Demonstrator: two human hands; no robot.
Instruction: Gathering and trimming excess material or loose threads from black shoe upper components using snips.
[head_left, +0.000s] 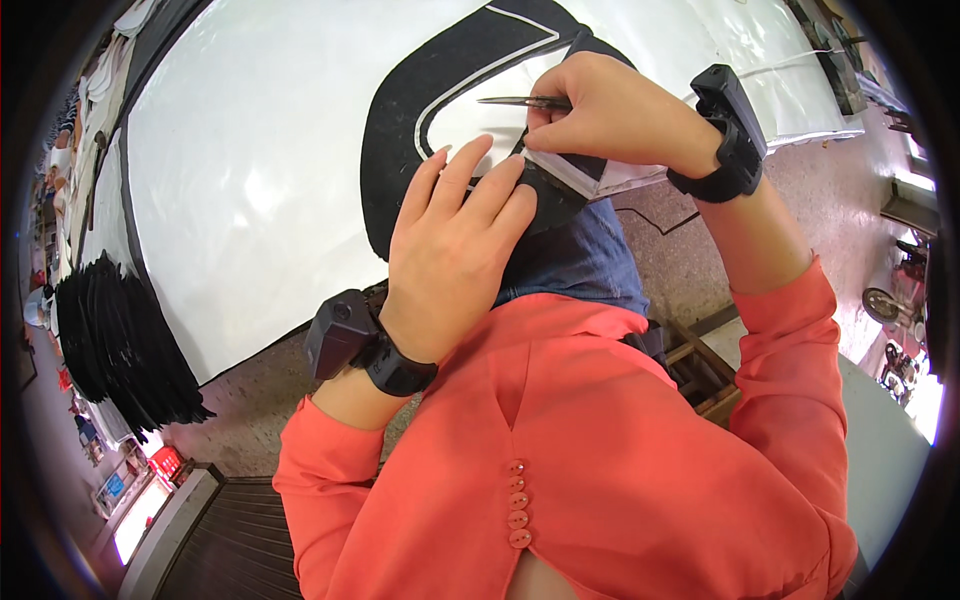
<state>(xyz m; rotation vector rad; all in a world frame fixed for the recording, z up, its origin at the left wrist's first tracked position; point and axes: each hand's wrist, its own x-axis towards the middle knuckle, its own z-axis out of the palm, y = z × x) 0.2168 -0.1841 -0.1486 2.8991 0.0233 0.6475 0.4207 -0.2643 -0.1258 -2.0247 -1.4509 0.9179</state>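
My left hand (450,240) lies with its fingers spread on a black curved fabric piece (385,150) edged with a thin white line. My right hand (620,115) is closed around a slim, pointed dark metal tool (515,101); its points face left, and its grip end is hidden in the palm. The same hand's thumb and fingertips are pinched together low over the piece, just beyond the left fingertips. What they pinch, if anything, is too small to make out. A white strip (565,172) runs across the piece beneath the right hand.
A white-covered table (250,180) spreads ahead and to the left. A bundle of black strips (125,345) hangs over its left edge. Denim (585,260) shows under the table's near edge, and a wooden crate (695,365) is low at the right. Each wrist wears a strapped black device (345,330).
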